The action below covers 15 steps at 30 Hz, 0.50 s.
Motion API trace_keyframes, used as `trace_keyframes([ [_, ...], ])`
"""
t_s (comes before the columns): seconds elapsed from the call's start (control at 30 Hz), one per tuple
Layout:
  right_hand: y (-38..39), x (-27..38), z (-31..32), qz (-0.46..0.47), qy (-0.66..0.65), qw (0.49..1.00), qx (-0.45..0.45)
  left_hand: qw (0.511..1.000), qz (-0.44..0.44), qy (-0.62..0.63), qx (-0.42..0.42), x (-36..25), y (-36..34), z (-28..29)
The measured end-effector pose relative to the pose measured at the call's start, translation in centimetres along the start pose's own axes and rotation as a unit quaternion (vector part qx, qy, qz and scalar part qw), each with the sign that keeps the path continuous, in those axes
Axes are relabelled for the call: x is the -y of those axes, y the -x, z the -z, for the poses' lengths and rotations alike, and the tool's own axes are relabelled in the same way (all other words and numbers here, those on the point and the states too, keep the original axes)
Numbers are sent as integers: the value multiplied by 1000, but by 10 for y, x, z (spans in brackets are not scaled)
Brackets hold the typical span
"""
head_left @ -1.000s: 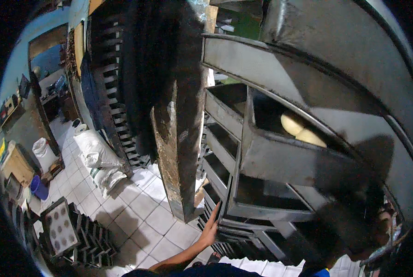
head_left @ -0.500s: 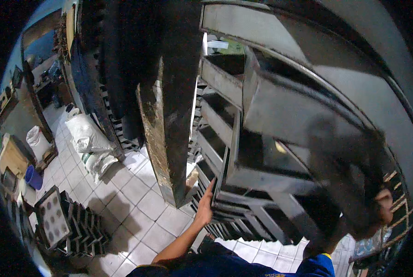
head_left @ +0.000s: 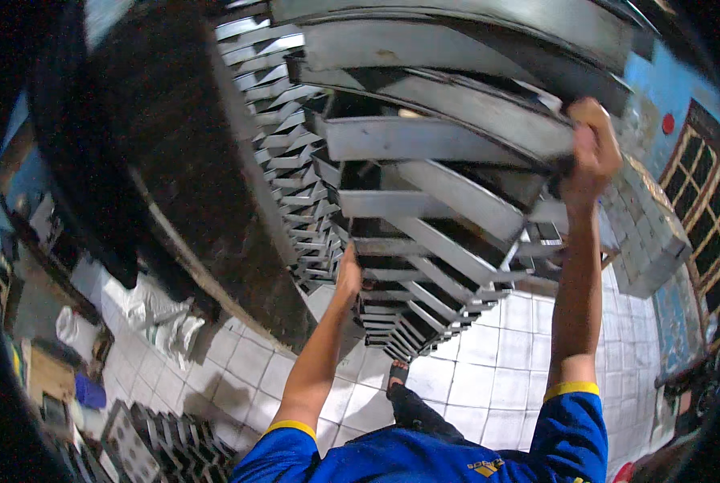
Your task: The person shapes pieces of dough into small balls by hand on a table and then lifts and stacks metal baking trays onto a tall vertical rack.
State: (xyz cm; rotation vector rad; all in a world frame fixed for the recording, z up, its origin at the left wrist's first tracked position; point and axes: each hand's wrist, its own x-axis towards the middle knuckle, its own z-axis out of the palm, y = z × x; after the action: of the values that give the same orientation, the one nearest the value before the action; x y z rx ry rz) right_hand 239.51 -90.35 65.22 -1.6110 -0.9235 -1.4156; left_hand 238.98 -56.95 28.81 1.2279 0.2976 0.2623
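Observation:
A tall stack of grey metal trays point(head_left: 388, 141), laid crosswise at alternating angles, rises in front of me. My right hand point(head_left: 592, 149) is closed round the right-hand corner of a tray point(head_left: 488, 109) high in this stack. Lower down, my left hand point(head_left: 348, 274) lies against the stack's left side, its fingers stretched upward along the tray edges; part of them is hidden. Small pale pieces show in the gaps between upper trays, too little visible to name.
A dark, worn upright panel point(head_left: 207, 137) stands close on my left, with more stacked trays point(head_left: 287, 161) behind it. White sacks point(head_left: 154, 318) lie on the tiled floor point(head_left: 488, 354). Low trays point(head_left: 171, 435) are at lower left, a grey block stack point(head_left: 645, 229) at right.
My view has swung to the right. My right hand, blurred low at the far right before, is now higher, gripping a tray corner. My left hand stays on the stack's left side.

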Motion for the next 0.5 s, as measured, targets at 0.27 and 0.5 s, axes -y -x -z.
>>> trace_keyframes([
  [0.27, -29, -133, -112, 12, -58, 995, 83, 989, 61, -128, -31, -5, -196, -24],
  [0.5, -49, -242, -207, 45, -16, 999, 6, 991, 23, -128, -24, -1, -354, -52],
])
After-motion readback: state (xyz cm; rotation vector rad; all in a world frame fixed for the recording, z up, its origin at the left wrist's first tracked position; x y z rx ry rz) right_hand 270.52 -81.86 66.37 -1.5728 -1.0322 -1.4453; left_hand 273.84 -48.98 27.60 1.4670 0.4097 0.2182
